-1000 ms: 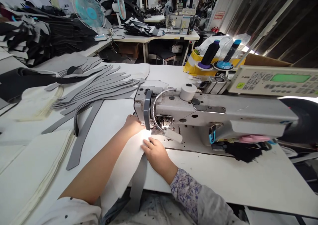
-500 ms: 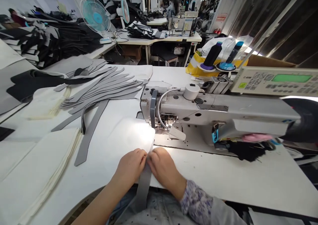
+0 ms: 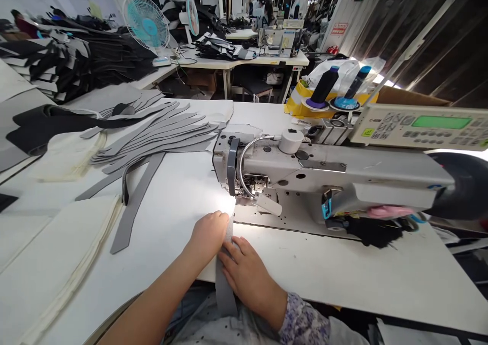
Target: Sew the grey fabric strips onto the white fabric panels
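Head view, and there were my left hand (image 3: 208, 237) and my right hand (image 3: 247, 276), close together on a grey strip (image 3: 224, 286) on the white tabletop (image 3: 343, 269). Its long axis ran straight out from me towards the sewing machine's needle (image 3: 239, 195), with my left hand nearer the machine. Pressing or gripping? I couldn't tell!

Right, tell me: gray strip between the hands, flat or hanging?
Hanging: the gray strip runs past the table's front edge and drops below it.
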`<state>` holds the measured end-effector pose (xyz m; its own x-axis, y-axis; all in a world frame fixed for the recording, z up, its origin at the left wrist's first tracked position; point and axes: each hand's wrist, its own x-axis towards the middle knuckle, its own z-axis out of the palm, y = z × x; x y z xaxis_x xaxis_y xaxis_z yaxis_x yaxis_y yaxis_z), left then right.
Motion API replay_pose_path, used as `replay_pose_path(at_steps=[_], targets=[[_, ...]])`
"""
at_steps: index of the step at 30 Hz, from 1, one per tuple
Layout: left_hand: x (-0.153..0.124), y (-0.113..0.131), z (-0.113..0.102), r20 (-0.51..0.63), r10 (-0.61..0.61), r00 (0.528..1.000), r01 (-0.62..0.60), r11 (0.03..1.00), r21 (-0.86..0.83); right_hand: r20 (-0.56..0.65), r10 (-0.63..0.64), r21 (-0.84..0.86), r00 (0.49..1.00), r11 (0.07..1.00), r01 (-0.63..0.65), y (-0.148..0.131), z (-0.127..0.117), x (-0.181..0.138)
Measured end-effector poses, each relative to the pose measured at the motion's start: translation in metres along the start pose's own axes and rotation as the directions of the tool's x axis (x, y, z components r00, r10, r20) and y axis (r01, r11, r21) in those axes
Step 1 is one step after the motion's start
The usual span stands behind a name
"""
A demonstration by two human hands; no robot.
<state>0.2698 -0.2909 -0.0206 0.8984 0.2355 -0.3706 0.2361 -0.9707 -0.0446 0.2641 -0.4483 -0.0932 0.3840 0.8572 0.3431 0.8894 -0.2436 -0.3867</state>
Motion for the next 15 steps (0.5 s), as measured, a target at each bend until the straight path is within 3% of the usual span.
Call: replay_pose_path(at_steps=[10, 15], targets=[[0.025, -0.003, 0.011, -0.106, -0.039, 0.994, 0.035, 0.999, -0.038, 0.011, -0.054, -0.058, 0.999, 0.997, 0.054, 0.005, 0.005, -0.003], [0.011, -0.004, 0.004, -0.074, -0.070, 0.995, 0.066, 0.996, -0.053, 0.006, -0.053, -0.061, 0.999, 0.997, 0.053, 0.009, 0.004, 0.005]])
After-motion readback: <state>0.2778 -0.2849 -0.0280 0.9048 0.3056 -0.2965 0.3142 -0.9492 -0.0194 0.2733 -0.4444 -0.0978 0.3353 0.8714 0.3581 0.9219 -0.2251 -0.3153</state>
